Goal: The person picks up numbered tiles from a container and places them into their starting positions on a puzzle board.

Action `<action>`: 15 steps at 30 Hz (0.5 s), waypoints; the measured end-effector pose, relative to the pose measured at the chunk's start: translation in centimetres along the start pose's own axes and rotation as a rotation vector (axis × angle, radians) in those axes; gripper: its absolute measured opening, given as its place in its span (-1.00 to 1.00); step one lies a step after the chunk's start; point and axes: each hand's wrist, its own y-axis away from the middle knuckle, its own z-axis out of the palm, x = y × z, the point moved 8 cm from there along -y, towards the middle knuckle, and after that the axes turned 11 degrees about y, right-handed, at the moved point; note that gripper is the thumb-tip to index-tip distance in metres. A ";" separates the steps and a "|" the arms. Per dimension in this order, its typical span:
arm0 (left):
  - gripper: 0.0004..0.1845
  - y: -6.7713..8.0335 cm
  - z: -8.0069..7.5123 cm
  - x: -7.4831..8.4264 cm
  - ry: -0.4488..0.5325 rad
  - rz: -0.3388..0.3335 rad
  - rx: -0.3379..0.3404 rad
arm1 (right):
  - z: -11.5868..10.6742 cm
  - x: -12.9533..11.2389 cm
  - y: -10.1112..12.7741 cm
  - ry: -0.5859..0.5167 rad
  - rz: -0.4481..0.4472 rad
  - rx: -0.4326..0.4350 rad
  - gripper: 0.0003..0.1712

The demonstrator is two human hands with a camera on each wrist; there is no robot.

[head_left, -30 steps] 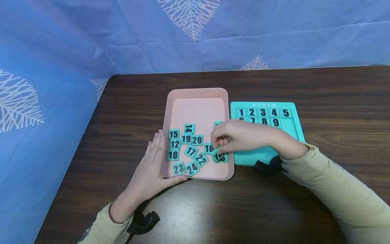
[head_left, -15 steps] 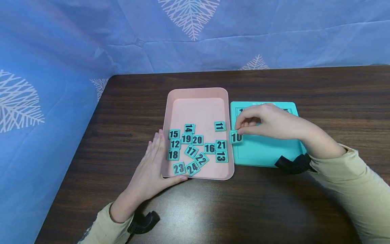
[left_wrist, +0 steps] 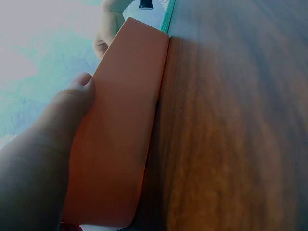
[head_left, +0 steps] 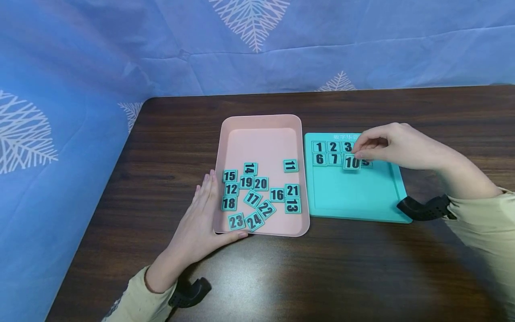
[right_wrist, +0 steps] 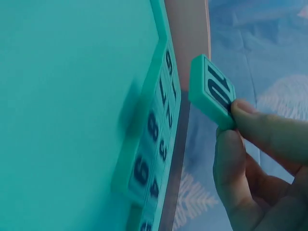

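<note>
Blue cloth (head_left: 80, 67) with white leaf prints hangs behind a dark wooden table (head_left: 362, 277). From the head camera, a pink tray (head_left: 261, 138) sits on the table, and everything else is near it. Loose teal number tiles lie inside the tray, like the 11 tile (head_left: 290, 166) and the 23 tile (head_left: 236, 222). Just to the right of the tray is a teal puzzle board (head_left: 354, 197) with tiles 1, 2, 3, 6 and 7 showing in place. The right hand (head_left: 396, 145) pinches the 10 tile (head_left: 352, 162) over the board's second row. The left hand (head_left: 199, 223) lies flat and open against the tray's left side.

From the left wrist camera, the thumb (left_wrist: 77, 96) rests on the tray's pink wall (left_wrist: 120, 125).

From the right wrist camera, fingertips (right_wrist: 255, 120) grip the 10 tile (right_wrist: 211, 91), which seems to float just off the board (right_wrist: 72, 96).
</note>
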 end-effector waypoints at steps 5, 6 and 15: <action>0.39 0.0 0.0 0.1 0.002 0.001 -0.006 | -0.6 2.6 0.5 0.008 0.097 -0.026 -0.85; 0.39 0.0 0.0 0.1 0.000 0.005 -0.004 | -0.7 3.0 0.6 0.012 0.106 -0.030 -0.85; 0.40 0.0 -0.1 0.2 -0.002 0.010 -0.002 | -0.8 6.4 1.0 0.051 0.169 -0.067 -0.84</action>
